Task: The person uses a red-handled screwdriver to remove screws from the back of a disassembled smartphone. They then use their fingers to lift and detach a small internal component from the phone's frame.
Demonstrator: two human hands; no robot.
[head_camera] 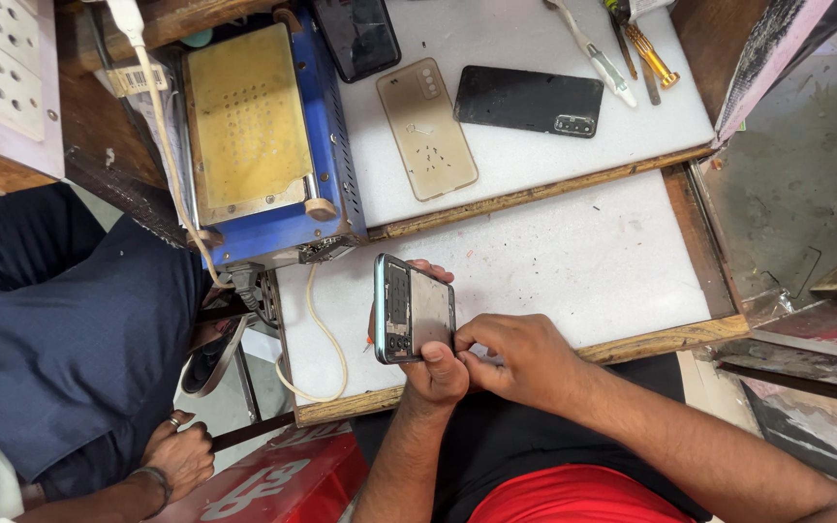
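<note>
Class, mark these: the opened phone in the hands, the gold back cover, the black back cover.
opened phone (417,308), head view, bare inner back.
gold back cover (427,128), head view, middle.
black back cover (525,99), head view, middle.

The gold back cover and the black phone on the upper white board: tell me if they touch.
Apart. The head view shows a strip of white board between the gold back cover and the black phone.

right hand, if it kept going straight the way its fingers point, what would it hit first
The right hand points left, its fingertips already against the opened phone that the left hand holds, so the phone's bottom edge comes first. Depth is hard to judge from one view.
</note>
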